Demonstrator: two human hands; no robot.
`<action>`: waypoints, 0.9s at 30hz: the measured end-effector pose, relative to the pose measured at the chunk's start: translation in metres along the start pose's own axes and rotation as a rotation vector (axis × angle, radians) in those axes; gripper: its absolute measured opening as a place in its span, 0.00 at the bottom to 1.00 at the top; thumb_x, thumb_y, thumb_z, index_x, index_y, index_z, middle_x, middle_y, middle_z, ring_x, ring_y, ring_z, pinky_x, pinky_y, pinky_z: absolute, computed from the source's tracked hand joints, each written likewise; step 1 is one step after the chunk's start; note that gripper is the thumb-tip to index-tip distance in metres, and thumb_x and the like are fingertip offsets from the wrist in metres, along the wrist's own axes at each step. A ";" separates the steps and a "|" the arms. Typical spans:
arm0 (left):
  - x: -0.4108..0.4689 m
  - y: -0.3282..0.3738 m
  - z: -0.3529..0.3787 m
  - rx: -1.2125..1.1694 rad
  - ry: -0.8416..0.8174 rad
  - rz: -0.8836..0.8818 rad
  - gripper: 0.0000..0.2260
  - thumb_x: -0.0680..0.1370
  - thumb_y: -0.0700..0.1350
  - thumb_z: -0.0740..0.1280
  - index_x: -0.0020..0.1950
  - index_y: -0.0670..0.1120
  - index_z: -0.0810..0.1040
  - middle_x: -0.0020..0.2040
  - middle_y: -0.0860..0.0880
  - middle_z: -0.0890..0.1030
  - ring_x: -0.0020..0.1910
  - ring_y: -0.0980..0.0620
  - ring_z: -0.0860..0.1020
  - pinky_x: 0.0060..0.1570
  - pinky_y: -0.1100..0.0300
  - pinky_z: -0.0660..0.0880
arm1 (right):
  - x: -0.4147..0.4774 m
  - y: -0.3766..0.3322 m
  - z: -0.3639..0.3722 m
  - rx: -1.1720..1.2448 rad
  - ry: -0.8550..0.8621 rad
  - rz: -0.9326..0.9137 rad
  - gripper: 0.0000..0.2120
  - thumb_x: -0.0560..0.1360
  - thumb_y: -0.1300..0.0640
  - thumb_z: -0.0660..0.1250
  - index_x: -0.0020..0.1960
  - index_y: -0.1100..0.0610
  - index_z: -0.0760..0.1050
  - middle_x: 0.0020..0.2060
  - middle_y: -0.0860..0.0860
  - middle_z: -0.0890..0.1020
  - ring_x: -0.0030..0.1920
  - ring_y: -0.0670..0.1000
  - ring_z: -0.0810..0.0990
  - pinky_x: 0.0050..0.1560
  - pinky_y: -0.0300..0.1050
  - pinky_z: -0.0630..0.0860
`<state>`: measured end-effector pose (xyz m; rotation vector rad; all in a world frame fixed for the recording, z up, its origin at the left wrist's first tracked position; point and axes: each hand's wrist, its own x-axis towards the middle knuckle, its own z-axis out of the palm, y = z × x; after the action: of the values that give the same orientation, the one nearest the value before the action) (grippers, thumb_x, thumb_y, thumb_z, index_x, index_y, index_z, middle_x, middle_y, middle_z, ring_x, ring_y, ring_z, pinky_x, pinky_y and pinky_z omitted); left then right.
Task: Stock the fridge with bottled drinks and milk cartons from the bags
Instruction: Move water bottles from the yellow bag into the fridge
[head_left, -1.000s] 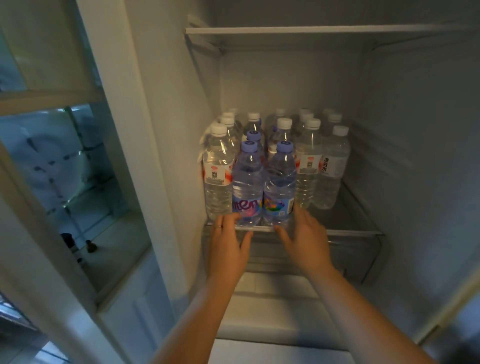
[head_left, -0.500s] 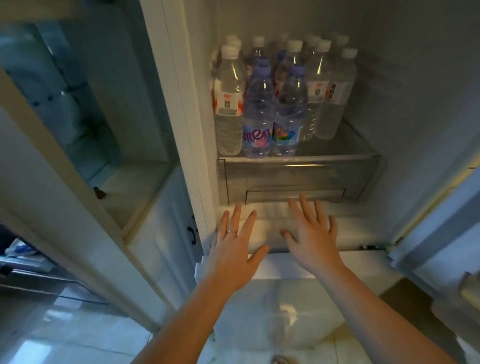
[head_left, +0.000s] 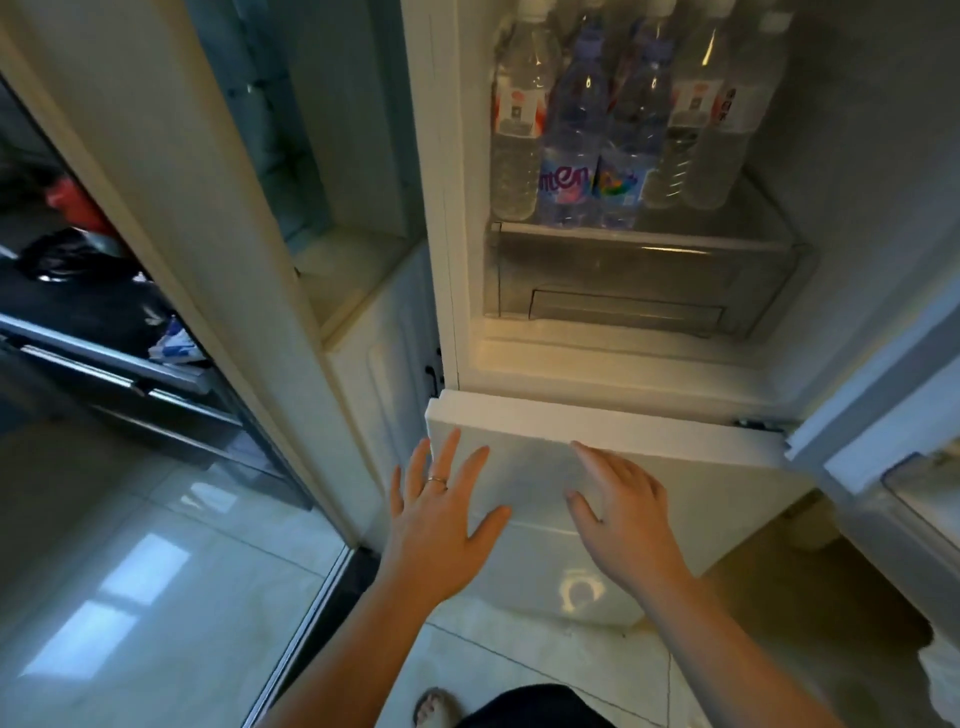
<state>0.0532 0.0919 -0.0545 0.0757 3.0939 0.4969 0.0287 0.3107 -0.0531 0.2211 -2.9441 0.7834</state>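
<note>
Black bundle (head_left: 67, 254): lies far left beyond the glass panel, with something red above it.
Packet (head_left: 174, 340): blue and white; its printing is too blurred to read.
Floor (head_left: 156, 597): pale glossy tiles.
Left hand (head_left: 441, 525): fingers straight and spread, grip apart and holding nothing, a ring on one finger. It is over the top left corner of the lower door (head_left: 701, 467); contact cannot be told.
Red-labelled bottle (head_left: 517, 156): clear, upright at the left front of the fridge shelf (head_left: 623, 236). The red-and-white label's text is unreadable.
Blue bottles (head_left: 571, 130): two stand touching, just right of it at the shelf front. The left label shows the purple letters "men"; the right one has rainbow colours and no legible word.
Clear bottles (head_left: 691, 130): they stand further right on the same shelf. Their labels are red-and-white or carry dark characters, too blurred to read.
Drawer (head_left: 649, 280): clear plastic, directly under the shelf.
Right hand (head_left: 623, 519): fingers loosely extended, grip apart, nothing held, in front of the lower door.
</note>
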 end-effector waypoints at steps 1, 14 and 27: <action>-0.014 0.002 0.002 -0.010 0.007 -0.037 0.36 0.73 0.74 0.42 0.79 0.62 0.50 0.81 0.55 0.42 0.80 0.46 0.40 0.75 0.41 0.40 | -0.009 0.002 0.000 0.006 -0.027 -0.013 0.25 0.79 0.48 0.62 0.75 0.45 0.63 0.70 0.45 0.71 0.71 0.50 0.67 0.70 0.51 0.58; -0.205 0.052 0.048 -0.011 -0.043 -0.421 0.34 0.75 0.73 0.46 0.79 0.62 0.52 0.81 0.54 0.48 0.80 0.48 0.41 0.76 0.41 0.41 | -0.146 0.019 0.003 -0.068 -0.308 -0.246 0.25 0.79 0.46 0.58 0.76 0.47 0.61 0.73 0.43 0.66 0.73 0.47 0.59 0.74 0.51 0.52; -0.338 0.102 0.054 -0.033 -0.080 -0.543 0.31 0.78 0.69 0.50 0.79 0.62 0.49 0.81 0.55 0.45 0.80 0.48 0.39 0.77 0.40 0.40 | -0.258 0.034 -0.017 -0.164 -0.375 -0.408 0.26 0.80 0.44 0.56 0.77 0.44 0.57 0.75 0.43 0.61 0.76 0.48 0.54 0.75 0.53 0.48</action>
<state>0.3964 0.1896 -0.0744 -0.7010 2.8436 0.4974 0.2782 0.3786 -0.0856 1.0162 -3.1017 0.4823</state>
